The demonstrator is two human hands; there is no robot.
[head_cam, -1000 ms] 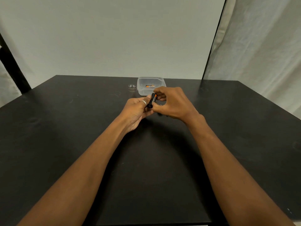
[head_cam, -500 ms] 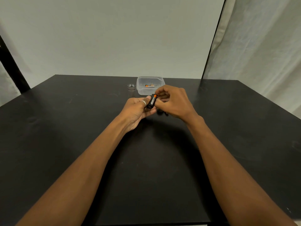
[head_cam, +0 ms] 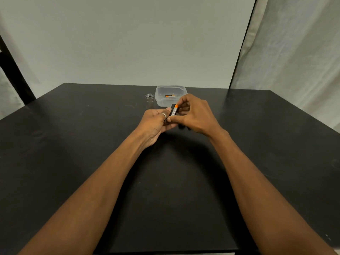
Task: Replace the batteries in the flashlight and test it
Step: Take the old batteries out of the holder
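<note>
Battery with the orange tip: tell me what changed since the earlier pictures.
Almost nothing. The right hand only readjusted its pinch, its fingers baring slightly more of the battery's orange tip. Unchanged: the left hand grips the black piece beside it; the container and jar stay put.

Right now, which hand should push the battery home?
Right, probably. The right hand pinches the orange-tipped battery, while the left hand grips the black holder.
</note>
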